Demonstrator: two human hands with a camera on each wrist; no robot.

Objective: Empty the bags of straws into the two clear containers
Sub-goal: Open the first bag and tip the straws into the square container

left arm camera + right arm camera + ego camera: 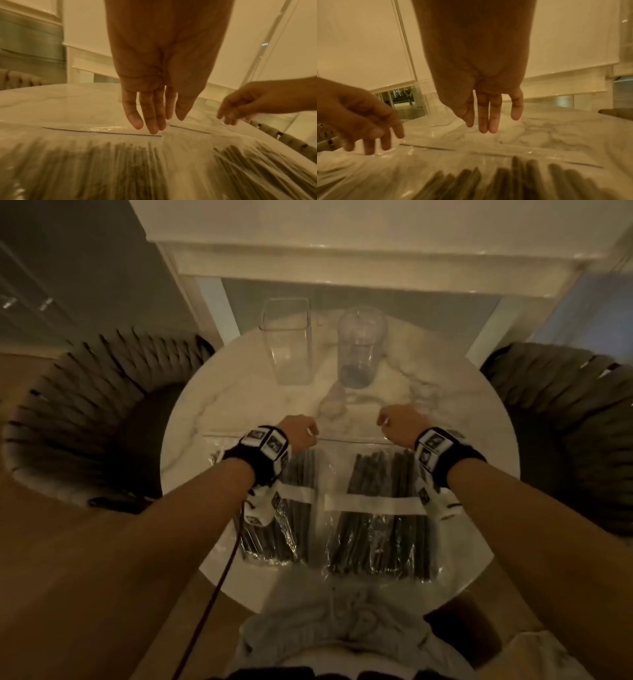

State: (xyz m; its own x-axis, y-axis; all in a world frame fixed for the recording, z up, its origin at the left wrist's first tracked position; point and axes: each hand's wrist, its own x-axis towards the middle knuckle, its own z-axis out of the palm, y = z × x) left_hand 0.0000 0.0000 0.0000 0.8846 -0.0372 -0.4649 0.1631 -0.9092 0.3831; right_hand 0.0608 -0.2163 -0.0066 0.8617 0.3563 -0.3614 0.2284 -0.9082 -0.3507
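Two clear zip bags of dark straws lie side by side on the round marble table: the left bag and the right bag. At the back stand a square clear container and a round clear container, both without straws. My left hand hangs over the left bag's zip end with straight fingers; whether it touches is unclear. My right hand hovers over the right bag's zip end, fingers relaxed, holding nothing.
Dark woven chairs flank the table at the left and the right. A dark cable runs down from my left wrist. Grey cloth lies at the table's near edge. A white window frame stands behind.
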